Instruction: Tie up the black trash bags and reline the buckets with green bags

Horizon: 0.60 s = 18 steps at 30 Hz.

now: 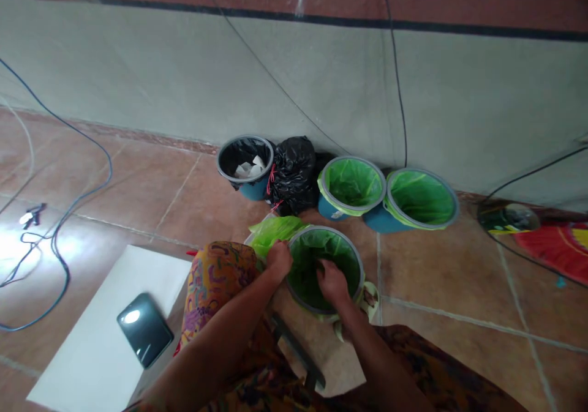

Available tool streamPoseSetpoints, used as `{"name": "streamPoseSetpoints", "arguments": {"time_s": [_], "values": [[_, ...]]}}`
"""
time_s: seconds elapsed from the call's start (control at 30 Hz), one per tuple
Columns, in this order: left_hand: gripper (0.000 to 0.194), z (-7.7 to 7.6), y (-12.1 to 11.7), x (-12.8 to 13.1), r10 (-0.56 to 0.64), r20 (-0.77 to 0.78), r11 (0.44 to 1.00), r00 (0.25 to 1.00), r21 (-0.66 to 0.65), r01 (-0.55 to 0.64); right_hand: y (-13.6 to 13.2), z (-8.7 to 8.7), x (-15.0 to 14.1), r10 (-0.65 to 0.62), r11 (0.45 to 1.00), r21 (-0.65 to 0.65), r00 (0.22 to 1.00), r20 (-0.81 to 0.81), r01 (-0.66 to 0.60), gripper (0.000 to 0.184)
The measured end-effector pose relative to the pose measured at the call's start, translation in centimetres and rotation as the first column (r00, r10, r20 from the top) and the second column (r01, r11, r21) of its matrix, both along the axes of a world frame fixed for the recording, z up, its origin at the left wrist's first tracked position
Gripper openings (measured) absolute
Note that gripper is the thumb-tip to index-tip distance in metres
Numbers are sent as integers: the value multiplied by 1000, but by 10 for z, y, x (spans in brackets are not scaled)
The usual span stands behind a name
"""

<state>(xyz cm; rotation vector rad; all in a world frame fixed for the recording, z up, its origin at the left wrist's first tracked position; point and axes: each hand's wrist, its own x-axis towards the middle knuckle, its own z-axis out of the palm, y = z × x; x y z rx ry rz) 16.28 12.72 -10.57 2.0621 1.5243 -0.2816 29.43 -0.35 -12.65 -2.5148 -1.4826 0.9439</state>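
Observation:
A round bin with a grey rim (pixel 359 259), lined with a green bin liner (pixel 305 250), stands between my knees. At its left rim my left hand (pixel 279 259) is closed on the edge of the liner. My right hand (pixel 333 282) reaches down inside the bin with its fingers apart against the liner; the fingertips are in shadow. Just behind my left hand lies a heap of bright green bags (pixel 275 231).
Two blue bins with green liners (pixel 351 182) (pixel 420 198) stand by the wall, beside a tied black bag (pixel 294 173) and a black-lined bin holding white paper (pixel 245 164). A phone (pixel 144 329) lies on a white board (pixel 87 344). A blue cable (pixel 98 187) crosses the floor.

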Motion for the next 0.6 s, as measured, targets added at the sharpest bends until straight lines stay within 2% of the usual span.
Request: {"name": "streamPoseSetpoints", "arguments": {"time_s": [0.1, 0.17, 0.23, 0.33, 0.4, 0.5, 0.6], "values": [[28, 2, 1, 2, 12, -29, 999, 999, -33, -13, 32, 0, 22, -108, 988, 128, 986, 130, 91, 45], [28, 2, 1, 3, 22, -37, 999, 999, -46, -24, 47, -6, 32, -118, 989, 107, 976, 185, 100, 47], [28, 1, 1, 3, 33, -31, 998, 999, -52, -35, 55, -17, 39, -88, 995, -23, 980, 178, 94, 51], [28, -1, 1, 2, 50, -19, 997, 999, -61, -51, 54, -33, 41, -33, 969, -238, 992, 118, 61, 53], [27, -2, 2, 1, 56, -1, 996, 998, -67, -56, 52, -40, 38, -14, 955, -293, 995, 96, 41, 50], [26, -3, 3, 0, 61, 19, 995, 998, -86, -59, 57, -41, 27, 1, 962, -273, 995, 96, 26, 45], [26, -6, 4, -1, 73, 27, 993, 997, -97, -70, 76, -38, 6, 58, 985, -167, 992, 114, -38, 41]]}}
